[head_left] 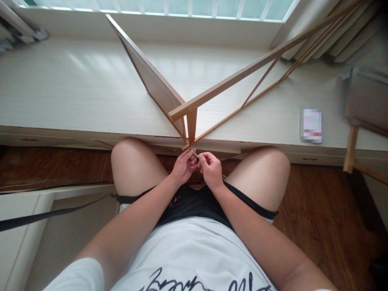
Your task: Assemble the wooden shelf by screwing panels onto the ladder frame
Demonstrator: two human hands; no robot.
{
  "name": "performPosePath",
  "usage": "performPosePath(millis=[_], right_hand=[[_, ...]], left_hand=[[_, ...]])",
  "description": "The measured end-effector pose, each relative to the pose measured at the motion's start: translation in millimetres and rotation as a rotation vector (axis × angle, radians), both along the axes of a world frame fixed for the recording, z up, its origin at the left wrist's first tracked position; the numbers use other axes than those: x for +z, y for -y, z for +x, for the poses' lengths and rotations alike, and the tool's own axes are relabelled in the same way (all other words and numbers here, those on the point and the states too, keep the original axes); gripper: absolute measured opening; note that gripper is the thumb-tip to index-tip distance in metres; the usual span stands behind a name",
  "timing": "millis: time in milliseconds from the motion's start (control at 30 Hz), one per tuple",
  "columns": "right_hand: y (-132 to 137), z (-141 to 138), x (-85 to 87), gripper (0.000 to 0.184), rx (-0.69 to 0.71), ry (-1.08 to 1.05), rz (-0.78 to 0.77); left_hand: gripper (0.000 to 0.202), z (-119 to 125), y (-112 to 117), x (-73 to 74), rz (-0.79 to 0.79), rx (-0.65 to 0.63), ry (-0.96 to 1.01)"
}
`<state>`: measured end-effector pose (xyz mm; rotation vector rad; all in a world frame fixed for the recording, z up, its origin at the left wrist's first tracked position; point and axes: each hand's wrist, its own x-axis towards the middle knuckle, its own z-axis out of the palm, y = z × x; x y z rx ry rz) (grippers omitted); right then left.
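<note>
My left hand (pixel 184 165) and my right hand (pixel 210 168) meet between my knees, both with fingers curled in a pinch. Between them is a small thin metal piece (pixel 195 154), perhaps a screw or key; I cannot make out which hand grips it. Just above the hands is the bottom corner of a wooden frame (pixel 191 125), which rests on the edge of the pale ledge (pixel 69 93). One wooden panel (pixel 151 76) of the frame runs up to the left, and slim wooden rails (pixel 242 72) run up to the right.
A small white packet (pixel 311 125) lies on the ledge at the right. More wooden parts (pixel 351 147) lean at the far right. A white cabinet (pixel 27 226) with a dark strap stands at the left. Brown wood floor (pixel 318 210) lies below, and a window sits behind the ledge.
</note>
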<state>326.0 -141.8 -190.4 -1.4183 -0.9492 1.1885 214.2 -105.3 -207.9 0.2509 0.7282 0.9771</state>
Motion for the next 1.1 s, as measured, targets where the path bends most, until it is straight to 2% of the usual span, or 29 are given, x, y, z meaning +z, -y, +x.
performPosePath(millis=[133, 200, 267, 333, 433, 567, 733, 867, 967, 1100], right_hand=[[-5.2, 2.4, -8.1, 0.02, 0.148, -0.827, -0.359], [-6.2, 6.1, -10.4, 0.016, 0.244, -1.135, -0.484], [-6.2, 8.8, -11.7, 0.015, 0.291, -1.303, -0.534], [-5.7, 9.8, -12.6, 0.016, 0.306, -1.357, -0.546], [-4.9, 9.1, -12.4, 0.017, 0.299, -1.306, -0.546], [-3.3, 7.2, -9.3, 0.019, 0.267, -1.099, -0.497], [-0.5, 5.0, -7.1, 0.028, 0.145, -0.714, -0.271], [0.7, 4.2, -6.4, 0.03, 0.049, -0.403, -0.124], [0.8, 3.7, -4.4, 0.029, 0.021, -0.251, -0.06], [1.0, 2.1, -1.1, 0.028, 0.027, -0.156, -0.012]], left_hand=[[0.022, -0.3, -1.2, -0.4, 0.015, 0.006, -0.049], [0.022, -0.7, -2.0, 0.1, 0.014, 0.015, -0.08], [0.023, -1.2, -2.6, 0.8, 0.006, 0.023, -0.105], [0.025, -1.6, -2.8, 1.5, 0.0, 0.028, -0.119], [0.025, -1.7, -2.5, 1.6, -0.002, 0.025, -0.127], [0.027, -1.4, -1.7, 0.0, 0.003, -0.012, -0.152], [0.023, -1.7, -0.7, -3.0, 0.054, -0.065, -0.11], [0.021, -1.6, -0.8, -2.8, 0.069, -0.03, -0.075], [0.023, -1.5, -1.5, -1.5, 0.042, -0.002, -0.068], [0.022, -2.2, -2.7, -1.5, 0.048, -0.012, -0.055]])
